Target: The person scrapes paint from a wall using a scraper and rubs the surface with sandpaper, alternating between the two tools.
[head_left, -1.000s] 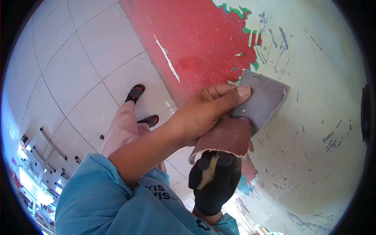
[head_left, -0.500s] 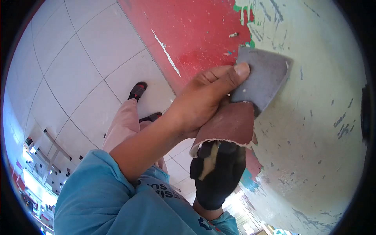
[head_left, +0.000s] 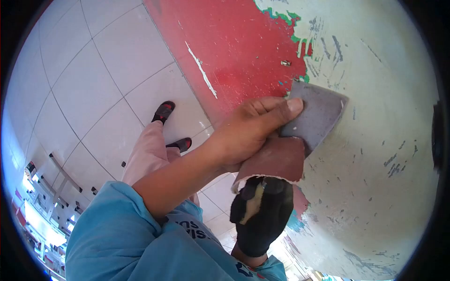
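Note:
My bare left hand (head_left: 260, 126) pinches a grey, flat piece of sandpaper (head_left: 316, 112), its thumb pressed on the face. The sheet lies over the painted wall (head_left: 365, 187), near the edge between red and pale paint. Just below, a curled reddish-brown piece of sandpaper (head_left: 276, 157) with a ragged pale edge hangs between both hands. Whether it joins the grey piece I cannot tell. My right hand (head_left: 265, 215), in a black glove with a tan patch, is closed at the ragged edge of the brown piece, its fingertips partly hidden beneath it.
Red paint (head_left: 234, 42) covers the wall's lower part, with a white scrape (head_left: 201, 70) across it. Grey scratches mark the pale area. Light floor tiles (head_left: 112, 61) spread to the left, where my sandalled feet (head_left: 164, 112) stand. Metal frames (head_left: 61, 187) stand at the far left.
The view has shifted, so the wall and the sandpaper sit lower in the picture. Both hands keep their grips, and the sheet stays near the same paint edge.

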{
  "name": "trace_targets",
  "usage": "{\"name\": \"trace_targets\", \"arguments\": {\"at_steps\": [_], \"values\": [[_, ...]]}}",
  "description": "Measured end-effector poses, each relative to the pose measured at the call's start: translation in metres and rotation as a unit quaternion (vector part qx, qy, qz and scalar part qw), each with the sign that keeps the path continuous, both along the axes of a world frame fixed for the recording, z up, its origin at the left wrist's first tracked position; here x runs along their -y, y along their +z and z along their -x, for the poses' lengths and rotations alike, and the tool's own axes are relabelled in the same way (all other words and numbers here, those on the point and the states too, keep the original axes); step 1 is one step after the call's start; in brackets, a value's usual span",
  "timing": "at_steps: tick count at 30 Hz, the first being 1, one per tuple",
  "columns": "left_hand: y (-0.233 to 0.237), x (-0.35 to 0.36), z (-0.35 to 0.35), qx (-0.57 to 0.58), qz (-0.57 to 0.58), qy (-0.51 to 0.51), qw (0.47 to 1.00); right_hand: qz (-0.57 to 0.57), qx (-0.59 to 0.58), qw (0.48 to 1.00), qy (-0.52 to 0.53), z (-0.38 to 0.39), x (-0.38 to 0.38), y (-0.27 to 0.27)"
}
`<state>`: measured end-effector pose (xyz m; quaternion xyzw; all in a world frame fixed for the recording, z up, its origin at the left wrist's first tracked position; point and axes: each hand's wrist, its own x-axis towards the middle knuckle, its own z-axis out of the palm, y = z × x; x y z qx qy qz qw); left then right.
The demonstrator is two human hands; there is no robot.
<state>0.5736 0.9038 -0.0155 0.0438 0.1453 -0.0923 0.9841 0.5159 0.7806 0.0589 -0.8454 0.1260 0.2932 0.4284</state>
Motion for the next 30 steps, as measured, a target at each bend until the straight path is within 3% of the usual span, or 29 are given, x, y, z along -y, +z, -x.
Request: {"name": "trace_targets", "arguments": {"at_steps": [1, 4, 5, 8, 11, 13, 16, 19, 20, 23, 25, 28, 30], "values": [[0.000, 0.002, 0.000, 0.001, 0.004, -0.001, 1.000, 0.004, 0.001, 1.000, -0.001, 0.002, 0.004, -0.005], [0.002, 0.006, 0.000, -0.001, 0.013, 0.025, 1.000, 0.075, 0.223, 0.967, 0.099, 0.014, 0.013, -0.024], [-0.001, 0.008, -0.002, -0.002, -0.015, 0.027, 1.000, 0.069, 0.228, 0.966, 0.096, 0.011, 0.009, -0.023], [-0.003, 0.003, -0.002, 0.014, -0.018, 0.031, 0.999, -0.003, 0.102, 0.995, -0.022, -0.002, -0.006, -0.006], [0.000, 0.009, -0.002, 0.013, 0.007, 0.057, 0.998, -0.077, -0.029, 0.987, -0.140, -0.009, -0.017, 0.006], [-0.005, 0.008, -0.005, 0.010, -0.078, 0.035, 0.996, -0.072, -0.021, 0.989, -0.123, -0.008, -0.017, 0.006], [-0.002, 0.001, -0.003, 0.023, -0.004, 0.042, 0.999, -0.026, 0.003, 0.995, -0.100, -0.005, -0.017, 0.006], [0.005, 0.005, 0.000, -0.001, -0.002, 0.029, 1.000, 0.010, 0.032, 0.997, -0.066, -0.003, -0.017, 0.005], [0.003, -0.001, -0.001, -0.001, -0.004, 0.032, 0.999, -0.077, 0.021, 0.990, -0.118, -0.004, -0.016, 0.000], [-0.002, -0.004, -0.003, 0.061, -0.004, 0.011, 0.998, -0.062, 0.002, 0.989, -0.132, -0.006, -0.017, 0.004], [0.004, 0.005, 0.000, -0.023, -0.023, 0.020, 0.999, -0.053, -0.017, 0.987, -0.150, -0.006, -0.021, 0.008], [-0.002, -0.011, -0.004, 0.036, -0.039, 0.000, 0.999, -0.052, -0.038, 0.986, -0.157, -0.011, -0.028, 0.008], [0.002, -0.005, -0.005, 0.008, -0.023, 0.022, 0.999, -0.042, -0.041, 0.985, -0.162, -0.011, -0.025, 0.007]]}}
